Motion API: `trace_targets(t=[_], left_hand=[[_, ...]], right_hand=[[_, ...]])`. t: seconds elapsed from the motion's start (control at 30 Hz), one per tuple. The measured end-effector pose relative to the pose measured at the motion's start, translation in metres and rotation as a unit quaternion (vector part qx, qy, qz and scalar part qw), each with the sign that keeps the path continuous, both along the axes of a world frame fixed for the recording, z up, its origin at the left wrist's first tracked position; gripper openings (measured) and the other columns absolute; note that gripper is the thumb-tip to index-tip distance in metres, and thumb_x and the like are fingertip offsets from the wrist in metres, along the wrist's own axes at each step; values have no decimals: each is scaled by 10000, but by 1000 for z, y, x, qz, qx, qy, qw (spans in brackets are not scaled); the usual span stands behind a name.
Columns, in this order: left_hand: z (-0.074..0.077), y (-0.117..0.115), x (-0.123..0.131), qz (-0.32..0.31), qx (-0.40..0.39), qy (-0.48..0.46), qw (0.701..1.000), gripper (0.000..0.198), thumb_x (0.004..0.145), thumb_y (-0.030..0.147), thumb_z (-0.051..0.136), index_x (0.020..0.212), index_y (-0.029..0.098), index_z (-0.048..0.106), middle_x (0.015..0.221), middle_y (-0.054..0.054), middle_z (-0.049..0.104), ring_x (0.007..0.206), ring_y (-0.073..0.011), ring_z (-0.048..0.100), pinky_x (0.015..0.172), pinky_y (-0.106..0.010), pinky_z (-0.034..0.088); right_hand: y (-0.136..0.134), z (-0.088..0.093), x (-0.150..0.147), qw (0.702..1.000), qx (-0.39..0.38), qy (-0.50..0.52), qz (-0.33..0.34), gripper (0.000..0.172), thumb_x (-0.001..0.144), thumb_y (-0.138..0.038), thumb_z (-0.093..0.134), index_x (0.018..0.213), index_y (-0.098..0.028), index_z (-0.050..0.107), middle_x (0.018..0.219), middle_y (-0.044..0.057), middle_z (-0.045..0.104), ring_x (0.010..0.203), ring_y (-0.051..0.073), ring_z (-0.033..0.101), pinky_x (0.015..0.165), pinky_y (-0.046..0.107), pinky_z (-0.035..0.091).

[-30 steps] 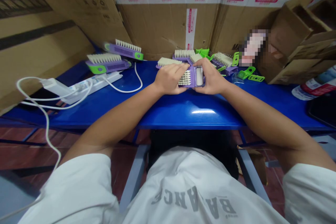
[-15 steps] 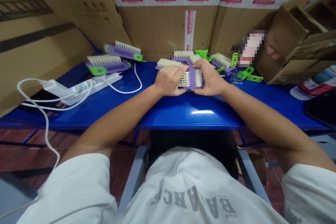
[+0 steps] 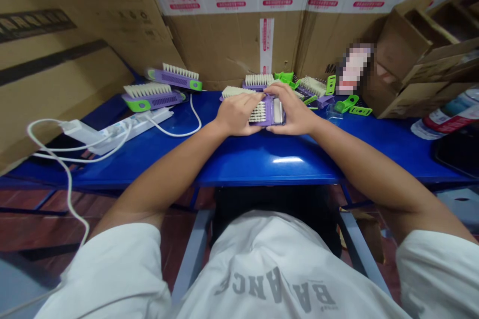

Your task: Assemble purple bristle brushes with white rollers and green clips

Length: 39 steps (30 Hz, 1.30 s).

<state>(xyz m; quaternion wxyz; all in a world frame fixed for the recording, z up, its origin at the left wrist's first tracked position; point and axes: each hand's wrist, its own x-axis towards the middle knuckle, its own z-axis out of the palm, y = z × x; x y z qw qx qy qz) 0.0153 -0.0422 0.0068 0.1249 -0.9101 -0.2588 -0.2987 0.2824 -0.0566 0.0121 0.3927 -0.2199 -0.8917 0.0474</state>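
Note:
Between both hands, over the blue table [image 3: 247,169], is a purple brush [image 3: 259,112] with its white bristles facing up. My left hand [image 3: 235,114] grips its left end, fingers over the far side and thumb along the near side. At the other end my right hand [image 3: 294,109] is closed around a clear, box-like part [image 3: 278,111] against the purple body. Whether that part is fully joined I cannot tell. Just behind my hands lie more purple brushes, one with bristles [image 3: 258,79] upright. Bright green clip-like pieces [image 3: 346,103] lie to the right.
Two purple-and-green brushes [image 3: 149,97] rest at the left, beside a white power strip [image 3: 130,129] with looping cables. Cardboard boxes [image 3: 224,35] wall off the back. An open carton [image 3: 404,60], a bottle [image 3: 445,114] and a dark flat object [image 3: 456,154] are at the right.
The view has shifted slightly. My hands and the brush appear a little further left, with both grips about the same.

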Motion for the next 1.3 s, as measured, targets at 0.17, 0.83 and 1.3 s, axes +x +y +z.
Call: trace_targets(t=[0.17,0.83,1.3], left_hand=[[18,-9,-4,12,-80,20,997,944,794,580,886,1605,162,645,1483,-181,788,1352,-434,770,1162,-501,604],[41,-13,8,-92,-376,-88,918,627,701,623,912,1127,185,770,1098,-35,774,1006,-263,721,897,-354,562],[39,-10,9,-105,-415,-116,896,657,609,568,973,1102,176,786,1031,-18,744,972,-247,689,876,-347,527]], right_hand=[[-9,9,-2,1000,7,-6,-11,899,843,-937,745,1482,-311,659,1642,185,603,1589,489,514,1342,765,371],[-21,17,-13,994,-49,96,12,507,1023,-772,633,971,-268,659,968,64,713,918,285,667,923,508,571],[-13,16,-9,998,-18,53,31,732,695,-856,956,1021,-262,680,1008,37,738,929,259,692,899,441,567]])
